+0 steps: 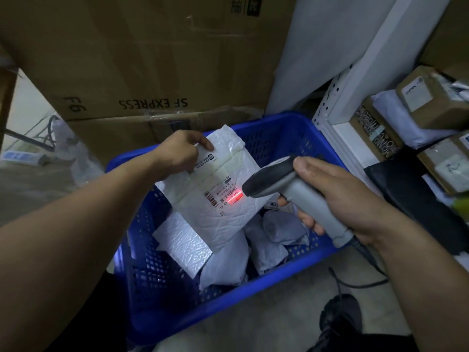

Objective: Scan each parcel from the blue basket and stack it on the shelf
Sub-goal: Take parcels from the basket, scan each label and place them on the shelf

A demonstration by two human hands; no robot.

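head view: scan step in hand; white parcel (210, 199) held tilted above the blue basket (253, 283), label side up.
left hand (181, 151): pinches the parcel's top corner, fingers curled on it.
right hand (337, 196): wrapped round the grey scanner (286, 189) handle, nose just above the label.
beam: red line (234, 200) falls across a barcode; whether it has read, cannot tell.
basket contents: more wrapped parcels (279, 227) lie beneath, so much work likely remains.
shelf (340, 133): to the right, brown boxes (431, 102) stacked on it.
next move, as judged: hold the parcel steady for the read, then carry it right and find a flat spot; a soft mailer may sag or slide.
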